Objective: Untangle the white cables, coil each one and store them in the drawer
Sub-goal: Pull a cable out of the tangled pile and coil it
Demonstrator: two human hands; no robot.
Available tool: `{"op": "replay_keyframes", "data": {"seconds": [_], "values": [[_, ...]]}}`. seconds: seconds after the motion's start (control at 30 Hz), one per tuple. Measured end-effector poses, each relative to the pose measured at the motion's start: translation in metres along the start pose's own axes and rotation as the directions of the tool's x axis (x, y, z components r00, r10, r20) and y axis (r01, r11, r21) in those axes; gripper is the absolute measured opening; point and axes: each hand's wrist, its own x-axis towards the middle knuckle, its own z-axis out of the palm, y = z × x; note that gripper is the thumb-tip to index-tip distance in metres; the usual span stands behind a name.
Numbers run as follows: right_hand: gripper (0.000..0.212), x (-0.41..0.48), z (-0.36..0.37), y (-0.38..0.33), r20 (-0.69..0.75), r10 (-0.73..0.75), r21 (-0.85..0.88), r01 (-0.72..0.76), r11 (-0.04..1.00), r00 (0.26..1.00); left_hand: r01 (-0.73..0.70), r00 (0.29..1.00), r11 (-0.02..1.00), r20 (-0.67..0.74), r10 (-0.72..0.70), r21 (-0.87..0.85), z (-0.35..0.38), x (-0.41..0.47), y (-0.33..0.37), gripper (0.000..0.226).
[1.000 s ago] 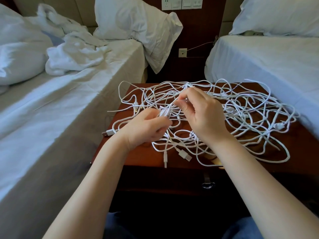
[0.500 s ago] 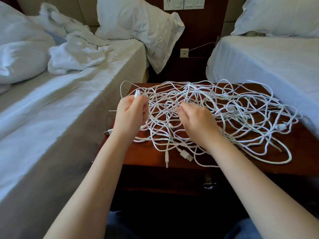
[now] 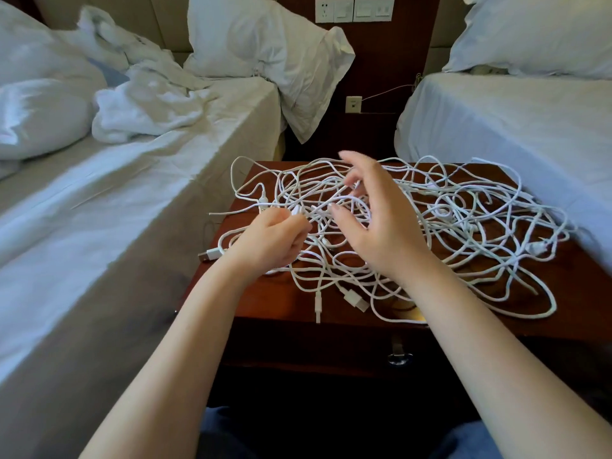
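Observation:
A tangle of white cables (image 3: 463, 223) is spread over the top of a dark wooden nightstand (image 3: 265, 303). My left hand (image 3: 268, 240) is curled at the left side of the tangle and pinches a white cable end between its fingertips. My right hand (image 3: 377, 223) hovers above the middle of the pile, fingers spread and blurred, holding nothing that I can see. Loose plugs (image 3: 356, 298) lie near the front edge. The drawer front with its metal pull (image 3: 399, 356) is below the top and is closed.
A bed with rumpled white bedding (image 3: 139, 104) runs along the left, and a second bed (image 3: 513, 127) along the right. A pillow (image 3: 281, 51) leans by the headboard. Wall sockets (image 3: 354, 9) sit on the panel behind.
My left hand came back down and right toward the pile, still with a cable end. My right hand lifted off the cables and opened its fingers.

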Motion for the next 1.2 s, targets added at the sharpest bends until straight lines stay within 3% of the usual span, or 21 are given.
{"op": "replay_keyframes", "data": {"seconds": [0.1, 0.23, 0.43, 0.6, 0.8, 1.1, 1.2], "values": [[0.039, 0.002, 0.0, -0.001, 0.065, -0.212, -0.118, 0.218, 0.969, 0.975, 0.001, 0.996, 0.999, 0.09, -0.005, 0.038, -0.001, -0.004, 0.002, 0.045], [0.038, -0.003, 0.01, 0.004, 0.189, -0.258, -0.167, 0.29, 0.942, 0.947, -0.014, 0.978, 1.0, 0.21, 0.009, 0.022, -0.003, -0.007, 0.002, 0.044], [0.039, -0.002, 0.007, 0.001, 0.277, -0.186, -0.085, 0.217, 0.972, 0.943, -0.048, 0.946, 0.995, 0.316, 0.074, -0.089, -0.006, -0.01, 0.0, 0.023], [0.046, -0.001, 0.005, -0.003, 0.325, -0.119, -0.034, 0.137, 0.99, 0.938, -0.022, 0.908, 0.973, 0.402, 0.116, -0.231, -0.007, -0.008, -0.007, 0.028], [0.043, -0.001, 0.001, -0.004, 0.391, -0.067, 0.076, 0.041, 0.996, 0.918, 0.064, 0.805, 0.932, 0.571, 0.163, -0.356, -0.015, -0.008, -0.009, 0.027], [0.037, 0.0, -0.002, -0.005, 0.438, -0.026, 0.095, -0.018, 0.995, 0.898, 0.071, 0.793, 0.918, 0.58, 0.185, -0.39, -0.012, -0.008, -0.012, 0.026], [0.04, 0.001, -0.003, -0.002, 0.43, -0.028, 0.123, -0.028, 0.992, 0.902, 0.074, 0.826, 0.904, 0.534, 0.182, -0.421, -0.009, -0.008, -0.01, 0.027]]}}
